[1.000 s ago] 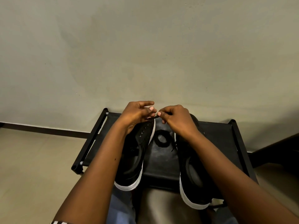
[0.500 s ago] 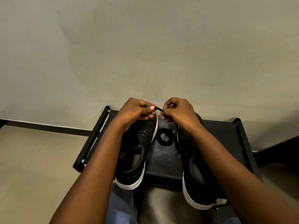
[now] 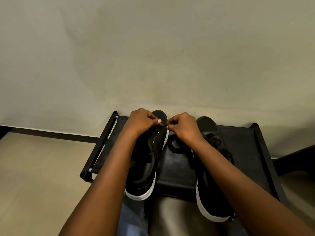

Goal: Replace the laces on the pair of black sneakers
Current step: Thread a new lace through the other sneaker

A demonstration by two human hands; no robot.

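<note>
Black sneakers (image 3: pixel 153 150) sit on the black rack (image 3: pixel 265 150); your left hand (image 3: pixel 141 121) and right hand (image 3: pixel 182 126) both pinch a lace tip (image 3: pixel 164 125) over the left shoe's eyelets. Your right forearm hides most of the other sneaker (image 3: pixel 211 184).

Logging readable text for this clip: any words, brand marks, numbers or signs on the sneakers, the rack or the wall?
None can be read.
Left sneaker: plain black upper, white sole, no visible mark.
Right sneaker: mostly covered by the arm; no mark shows.
Black rack: no label.
Wall: bare, no sign.
Coiled lace: no tag visible.
</note>
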